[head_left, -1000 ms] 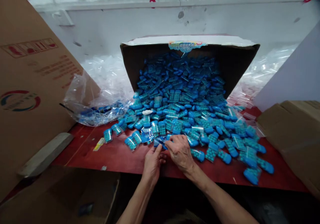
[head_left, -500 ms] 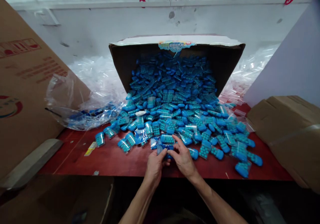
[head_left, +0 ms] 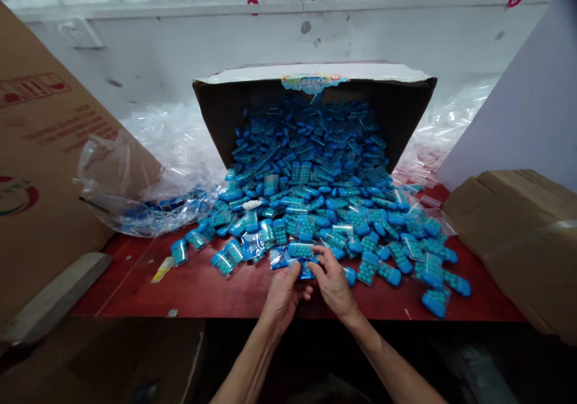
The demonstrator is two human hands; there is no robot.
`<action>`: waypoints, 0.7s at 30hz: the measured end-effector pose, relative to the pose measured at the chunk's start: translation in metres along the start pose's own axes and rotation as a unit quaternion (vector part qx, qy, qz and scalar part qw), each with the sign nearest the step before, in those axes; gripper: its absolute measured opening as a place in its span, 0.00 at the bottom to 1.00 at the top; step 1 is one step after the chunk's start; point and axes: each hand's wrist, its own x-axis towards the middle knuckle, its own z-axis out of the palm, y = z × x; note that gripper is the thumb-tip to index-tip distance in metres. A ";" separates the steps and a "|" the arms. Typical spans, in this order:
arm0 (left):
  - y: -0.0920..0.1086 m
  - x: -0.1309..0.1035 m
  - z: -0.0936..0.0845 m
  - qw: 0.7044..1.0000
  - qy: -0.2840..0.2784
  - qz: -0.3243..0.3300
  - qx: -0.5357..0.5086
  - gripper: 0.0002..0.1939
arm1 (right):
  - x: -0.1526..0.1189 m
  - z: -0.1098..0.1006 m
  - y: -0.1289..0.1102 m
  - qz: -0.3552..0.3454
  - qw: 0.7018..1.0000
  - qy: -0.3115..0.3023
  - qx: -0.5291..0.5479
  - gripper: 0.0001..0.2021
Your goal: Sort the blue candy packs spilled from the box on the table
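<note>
My left hand (head_left: 283,293) is at the table's front edge, thumb pressed over curled fingers; what lies under the thumb is small and mostly hidden. Facing it, my right hand (head_left: 332,281) has bent fingers and its thumb close to the left thumb. A shiny blue packet (head_left: 306,270) shows between the two thumbs, partly covered. Just beyond, a small clear container of green balls with a blue end (head_left: 300,250) lies at my right fingertips. Another blue and silver packet (head_left: 253,246) is farther left. Behind them spreads a heap of similar containers (head_left: 306,175).
The heap spills from a cardboard box (head_left: 315,72) lying on its side on the red table (head_left: 189,293). Left are a clear plastic bag (head_left: 108,175) with blue packets and a tall carton (head_left: 49,127). A brown carton (head_left: 518,235) stands right, near clear plastic pieces (head_left: 451,124).
My thumbs have moved slightly apart, and more of the blue packet shows between them. The view has shifted a little; the heap looks unchanged.
</note>
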 end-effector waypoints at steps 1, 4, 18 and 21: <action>0.003 -0.001 -0.003 1.000 -0.006 -0.014 0.004 0.15 | 0.002 -0.003 -0.001 -0.009 1.000 -0.010 -0.023 0.12; 0.010 -0.004 -0.012 0.999 0.038 -0.022 0.014 0.13 | 0.014 -0.009 -0.005 -0.054 0.991 -0.043 -0.112 0.10; 0.010 -0.018 -0.041 0.981 0.080 -0.100 -0.148 0.08 | 0.055 0.023 -0.018 -0.138 0.772 -0.177 -0.594 0.13; 0.009 -0.015 -0.040 0.977 0.085 -0.106 -0.165 0.08 | 0.059 0.011 -0.020 -0.130 0.796 -0.155 -0.571 0.16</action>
